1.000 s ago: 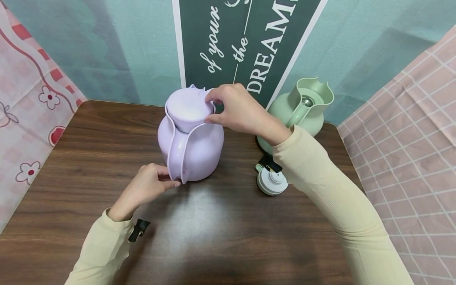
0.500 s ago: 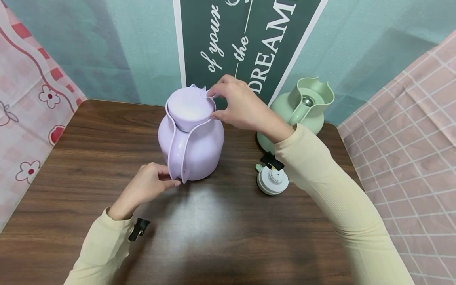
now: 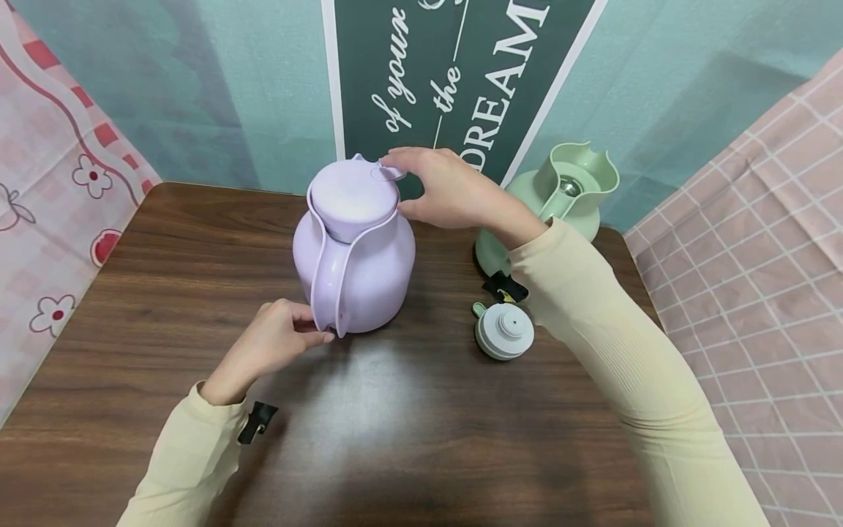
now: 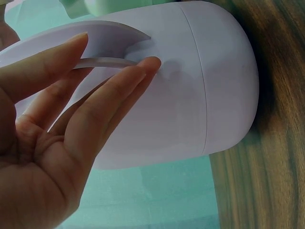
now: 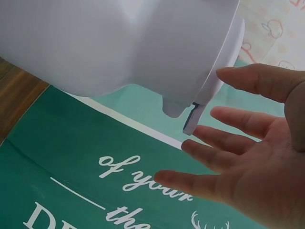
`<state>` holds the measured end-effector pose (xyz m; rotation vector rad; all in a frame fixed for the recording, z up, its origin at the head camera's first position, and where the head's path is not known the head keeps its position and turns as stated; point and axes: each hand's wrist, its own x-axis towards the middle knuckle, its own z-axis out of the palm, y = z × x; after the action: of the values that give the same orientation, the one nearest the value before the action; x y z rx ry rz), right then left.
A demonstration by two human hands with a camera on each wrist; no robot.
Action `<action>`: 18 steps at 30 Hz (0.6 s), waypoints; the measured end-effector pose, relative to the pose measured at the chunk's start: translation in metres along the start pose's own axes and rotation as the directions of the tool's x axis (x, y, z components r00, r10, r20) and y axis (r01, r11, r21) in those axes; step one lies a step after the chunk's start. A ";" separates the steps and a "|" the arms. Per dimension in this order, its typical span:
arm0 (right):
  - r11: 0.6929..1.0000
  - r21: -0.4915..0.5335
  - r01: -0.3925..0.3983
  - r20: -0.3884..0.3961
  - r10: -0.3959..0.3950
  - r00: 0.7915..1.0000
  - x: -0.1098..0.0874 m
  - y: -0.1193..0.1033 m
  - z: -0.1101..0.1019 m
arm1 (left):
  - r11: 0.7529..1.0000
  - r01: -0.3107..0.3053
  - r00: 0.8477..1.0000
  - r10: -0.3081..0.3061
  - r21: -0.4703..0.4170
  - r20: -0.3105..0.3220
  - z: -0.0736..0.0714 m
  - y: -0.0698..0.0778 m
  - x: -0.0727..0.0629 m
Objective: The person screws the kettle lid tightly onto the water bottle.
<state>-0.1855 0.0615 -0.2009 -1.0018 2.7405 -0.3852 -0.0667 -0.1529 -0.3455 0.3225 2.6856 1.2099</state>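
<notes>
A lilac thermos jug [image 3: 385, 282] stands upright on the wooden table, its handle facing the person. Its round lid [image 3: 352, 192] sits in the collar, with a small tab [image 5: 193, 119] sticking out past the rim. My left hand [image 3: 279, 340] pinches the lower end of the handle [image 4: 107, 62] between thumb and fingers. At the lid's right side is my right hand [image 3: 448, 187]; its fingertips [image 5: 198, 131] are right at the tab. The thumb is by the lid's edge, and the fingers are spread and nearly straight in the right wrist view.
A green jug [image 3: 579, 197] without its lid stands at the back right, partly behind my right forearm. In front of it a white stopper lid [image 3: 506, 333] with a green tab lies upside down. A dark green lettered banner [image 3: 421, 88] hangs behind the lilac jug.
My right hand has shifted slightly right and its fingers have loosened from the lid's edge. The lid's tab now shows sticking out to the right. My left hand stays on the handle.
</notes>
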 end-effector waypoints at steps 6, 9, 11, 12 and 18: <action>1.000 0.003 0.002 0.002 -0.002 1.000 0.002 0.000 0.000 | 1.000 0.002 1.000 -0.002 0.003 0.003 -0.001 0.000 0.001; 1.000 -0.006 -0.008 0.003 0.008 1.000 0.002 0.000 -0.001 | 1.000 0.003 1.000 -0.003 0.005 0.004 -0.001 0.000 0.001; 1.000 -0.003 -0.010 -0.001 0.010 1.000 0.001 0.000 -0.001 | 1.000 0.002 1.000 -0.002 0.005 0.003 -0.001 0.000 0.001; 1.000 -0.002 -0.009 -0.003 0.009 1.000 0.001 0.000 -0.001 | 1.000 0.002 1.000 -0.002 0.005 0.003 -0.001 0.000 0.001; 1.000 0.019 -0.006 -0.025 0.006 1.000 -0.001 0.000 0.000 | 1.000 -0.001 1.000 0.001 0.009 0.002 -0.002 0.000 0.001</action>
<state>-0.1847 0.0620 -0.2008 -0.9906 2.7564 -0.4249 -0.0681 -0.1538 -0.3443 0.3264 2.6898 1.1976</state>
